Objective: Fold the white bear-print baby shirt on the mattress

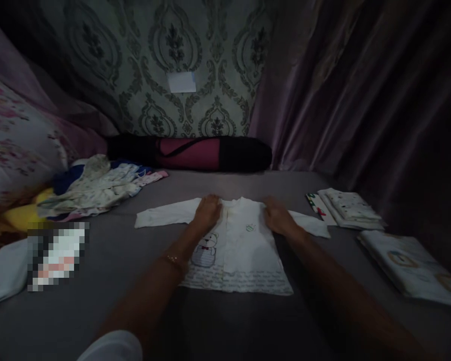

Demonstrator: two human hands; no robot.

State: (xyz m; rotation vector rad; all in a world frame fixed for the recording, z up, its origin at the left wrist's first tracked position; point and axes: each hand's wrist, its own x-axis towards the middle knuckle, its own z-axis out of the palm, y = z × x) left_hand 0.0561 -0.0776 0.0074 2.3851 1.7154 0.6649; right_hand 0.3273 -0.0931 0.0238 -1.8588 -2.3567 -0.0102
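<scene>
A small white long-sleeved baby shirt (240,250) is spread flat on the grey bed sheet, front side up, its sleeves stretched out to both sides. A bear print shows on its left half, a small green motif on the other, and lines of lettering along the hem. My left hand (208,211) is at the left shoulder, fingers bent together on the cloth. At the opposite shoulder, my right hand (278,216) touches the shirt; motion smears its fingers.
Crumpled clothes (101,183) lie at the left, near a floral pillow (18,135). Folded clothes (351,208) and another folded cloth (413,265) are at the right. A black and pink bolster (191,153) lines the wall. A pale object (7,271) lies at left, beside a pixelated patch.
</scene>
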